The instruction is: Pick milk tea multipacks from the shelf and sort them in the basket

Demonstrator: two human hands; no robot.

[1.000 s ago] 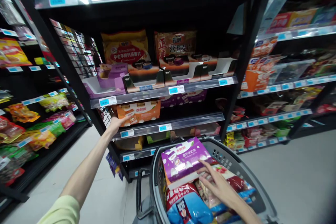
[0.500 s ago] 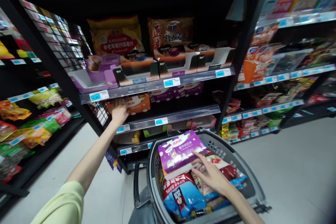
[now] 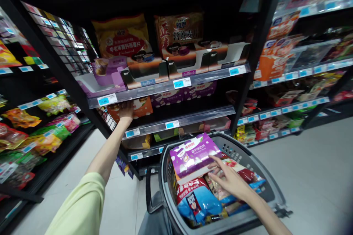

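Note:
My left hand point(image 3: 126, 112) is at the left end of a lower shelf, on an orange milk tea box point(image 3: 143, 107); its fingers lie over the box's left part, their tips in shadow. Purple milk tea boxes point(image 3: 200, 90) stand right of it, further back. My right hand point(image 3: 230, 178) hovers over the shopping basket point(image 3: 264, 176), fingers apart, fingertips at the right edge of another purple milk tea box point(image 3: 193, 154). That box lies tilted on top of a blue and red bag point(image 3: 200, 200) and a dark red and white bag point(image 3: 242, 172).
The shelf above point(image 3: 151, 84) juts out over my left hand, with open cartons and cereal bags on it. A black post and wire mesh point(image 3: 62, 44) bound the left side. The black basket handle point(image 3: 150, 191) hangs at the basket's left. Snack shelves point(image 3: 286, 106) stand right.
The orange box has slid a little left along the shelf with my left hand. My right hand keeps its place by the purple box in the basket. The view has shifted slightly.

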